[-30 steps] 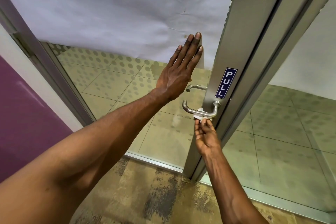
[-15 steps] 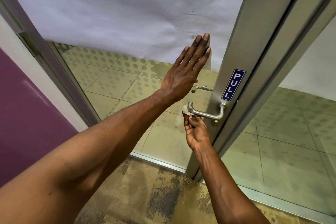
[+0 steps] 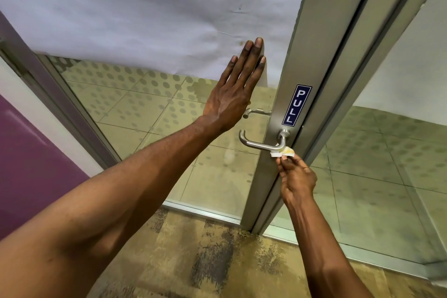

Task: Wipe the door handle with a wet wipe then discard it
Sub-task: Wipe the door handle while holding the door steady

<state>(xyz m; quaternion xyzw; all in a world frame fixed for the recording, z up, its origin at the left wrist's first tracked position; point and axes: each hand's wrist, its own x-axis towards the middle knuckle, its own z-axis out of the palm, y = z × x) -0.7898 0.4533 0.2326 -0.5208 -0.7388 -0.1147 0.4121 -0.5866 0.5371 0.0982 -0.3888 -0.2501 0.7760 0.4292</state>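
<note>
A brushed-metal lever door handle juts left from the grey metal door frame, under a blue PULL sticker. My right hand pinches a small white wet wipe with a yellowish stain, pressed against the underside of the handle near its base at the frame. My left hand lies flat with fingers together and straight on the glass door, just above and left of the handle, holding nothing.
White paper covers the upper glass. A second handle shows through the glass on the far side. A purple wall stands at left. Patterned carpet lies below; a glass side panel is at right.
My right hand slid the wipe along the handle's underside, out to the free left tip and back right to the base by the frame. My left hand stayed flat on the glass.
</note>
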